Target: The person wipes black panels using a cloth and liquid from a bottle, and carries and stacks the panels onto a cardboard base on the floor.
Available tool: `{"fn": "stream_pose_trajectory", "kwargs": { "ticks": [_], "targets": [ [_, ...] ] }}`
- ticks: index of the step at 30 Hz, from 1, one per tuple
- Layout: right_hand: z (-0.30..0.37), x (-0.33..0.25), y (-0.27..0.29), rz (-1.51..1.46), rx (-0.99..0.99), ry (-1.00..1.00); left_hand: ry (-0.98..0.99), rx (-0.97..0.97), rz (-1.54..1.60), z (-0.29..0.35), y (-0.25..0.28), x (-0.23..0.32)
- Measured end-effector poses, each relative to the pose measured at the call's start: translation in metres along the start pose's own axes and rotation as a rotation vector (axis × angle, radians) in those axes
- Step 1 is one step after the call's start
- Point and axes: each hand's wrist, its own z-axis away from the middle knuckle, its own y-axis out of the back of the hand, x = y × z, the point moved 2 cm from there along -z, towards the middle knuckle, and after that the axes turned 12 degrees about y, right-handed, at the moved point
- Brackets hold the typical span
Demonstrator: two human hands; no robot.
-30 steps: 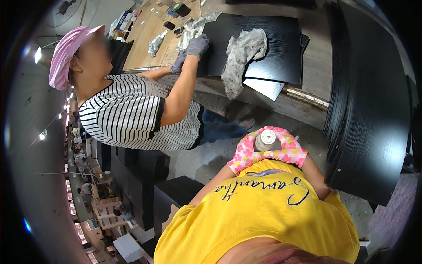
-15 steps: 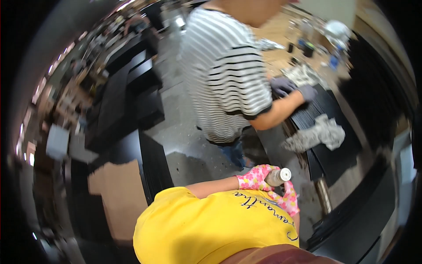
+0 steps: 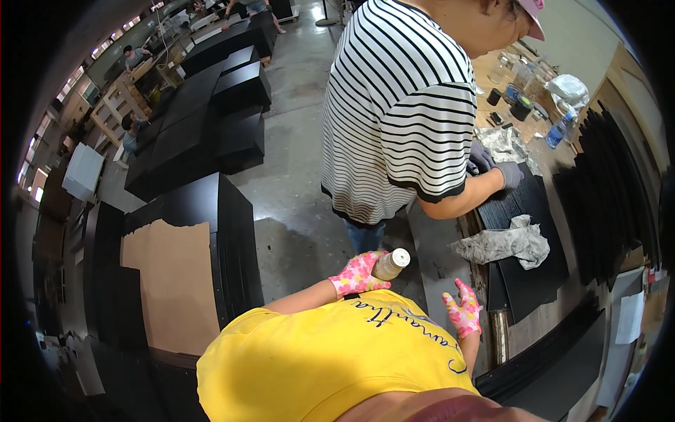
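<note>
My left hand [image 3: 360,275], in a pink flowered glove, is closed round a small bottle [image 3: 391,264] with a white cap. The bottle is tilted, its cap pointing up and to the right. My right hand [image 3: 463,309], gloved alike, is held apart from it with fingers spread and nothing in them. Beyond my right hand, a crumpled grey-white rag [image 3: 505,243] lies on a stack of black boards [image 3: 529,281]. A co-worker in a striped shirt [image 3: 401,105] stands ahead, grey-gloved hands [image 3: 508,175] on the boards' far end.
On the wooden workbench [image 3: 485,70] stand jars, a black pot [image 3: 521,107] and a blue-labelled water bottle [image 3: 559,131]. Brown cardboard [image 3: 169,281] covers black panels at left. Stacked black boxes [image 3: 239,91] line the floor farther off. Black boards [image 3: 555,366] lie at lower right.
My hands have parted: the left has moved left with the bottle, and the right has come off it and opened. The view has shifted, and the co-worker now appears farther right.
</note>
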Motion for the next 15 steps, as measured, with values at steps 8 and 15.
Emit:
{"fn": "stream_pose_trajectory", "kwargs": {
  "ticks": [8,15],
  "targets": [
    [0.005,-0.006,-0.015,-0.097,-0.032,-0.003,-0.145,-0.108,-0.019,0.001,-0.009,0.031],
    [0.001,0.018,-0.036,-0.091,-0.118,-0.017,-0.209,-0.157,0.012,-0.003,-0.021,0.040]
  ]
}}
